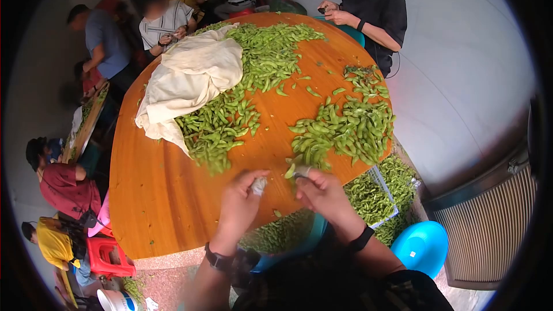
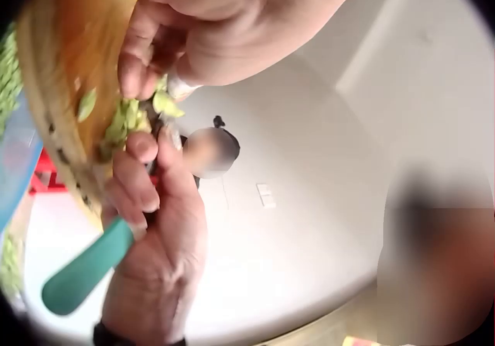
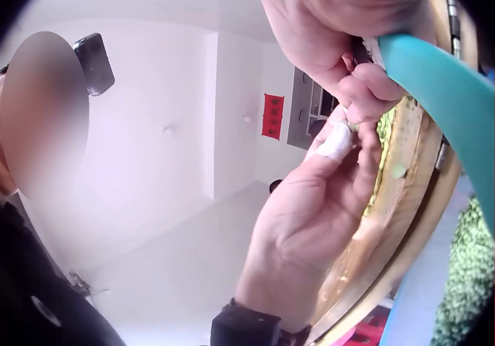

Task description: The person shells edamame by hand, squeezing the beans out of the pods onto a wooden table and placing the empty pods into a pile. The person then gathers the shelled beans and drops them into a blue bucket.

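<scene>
My left hand [image 1: 237, 203], its thumb wrapped in white tape [image 3: 337, 142], is at the table's near edge. In the left wrist view its thumb and fingers pinch a green soybean pod [image 2: 165, 104]. Facing it, my right hand [image 1: 327, 197] curls round a tool with a green handle [image 2: 87, 272]; the tool's working end is mostly hidden by the fingers. The fingertips of both hands come close together in the wrist views. Just beyond the right hand lies a pile of soybean pods [image 1: 345, 129].
The round wooden table [image 1: 173, 196] bears a larger pod heap [image 1: 268, 52], partly under a cream cloth [image 1: 196, 66]. Below its near edge are a basin of pods [image 1: 282, 233], a crate of pods [image 1: 371, 198] and a blue basin [image 1: 423, 247]. Other people sit around; a red stool [image 1: 109, 256] stands left.
</scene>
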Available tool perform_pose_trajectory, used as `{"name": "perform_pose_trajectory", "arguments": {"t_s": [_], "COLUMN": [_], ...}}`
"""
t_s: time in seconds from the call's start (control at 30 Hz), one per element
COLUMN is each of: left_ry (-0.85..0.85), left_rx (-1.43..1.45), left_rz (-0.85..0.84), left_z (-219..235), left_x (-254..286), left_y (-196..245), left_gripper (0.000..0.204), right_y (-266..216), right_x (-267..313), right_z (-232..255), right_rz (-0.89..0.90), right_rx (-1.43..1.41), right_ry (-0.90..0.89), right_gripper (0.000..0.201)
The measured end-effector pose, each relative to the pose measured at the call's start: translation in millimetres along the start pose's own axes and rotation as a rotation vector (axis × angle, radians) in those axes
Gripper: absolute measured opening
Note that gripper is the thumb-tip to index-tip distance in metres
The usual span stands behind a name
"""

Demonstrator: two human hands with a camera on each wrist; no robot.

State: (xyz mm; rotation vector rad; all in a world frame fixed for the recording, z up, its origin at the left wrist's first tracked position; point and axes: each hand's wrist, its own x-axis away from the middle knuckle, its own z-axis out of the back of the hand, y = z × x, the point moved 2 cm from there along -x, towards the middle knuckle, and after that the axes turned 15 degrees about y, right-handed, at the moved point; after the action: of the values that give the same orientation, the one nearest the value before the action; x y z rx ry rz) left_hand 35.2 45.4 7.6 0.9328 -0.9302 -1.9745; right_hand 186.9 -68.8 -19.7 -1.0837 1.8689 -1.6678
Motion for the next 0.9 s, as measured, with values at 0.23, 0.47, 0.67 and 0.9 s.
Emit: {"name": "perform_pose_trajectory", "arguments": {"t_s": [0.23, 0.47, 0.67, 0.9], "left_ry": [0.257, 0.201, -0.018, 0.027], "left_rx": [-0.735, -0.729, 0.165, 0.037], "left_rz": [-0.469, -0.420, 0.255, -0.140], "left_z": [-0.1, 4.1, -1.2, -5.5], "left_x": [-73.2, -74.2, -8.6, 28.2], "left_y": [-28.3, -21.4, -14.3, -13.0], "left_gripper": [0.021, 0.025, 0.035, 0.041], "right_y": [2.8, -7.1, -12.8, -2.8], "right_x": [-16.6, -7.7, -3.8, 5.5], "right_z": [32.9, 14.5, -12.2, -23.2], "right_rz": [0.319, 0.473, 0.090, -0.071], "right_rx": [0.331, 0.340, 0.160, 0.092], "right_ry": [0.230, 0.098, -0.073, -0.235], "right_gripper": [0.010, 0.021, 0.021, 0.017]}}
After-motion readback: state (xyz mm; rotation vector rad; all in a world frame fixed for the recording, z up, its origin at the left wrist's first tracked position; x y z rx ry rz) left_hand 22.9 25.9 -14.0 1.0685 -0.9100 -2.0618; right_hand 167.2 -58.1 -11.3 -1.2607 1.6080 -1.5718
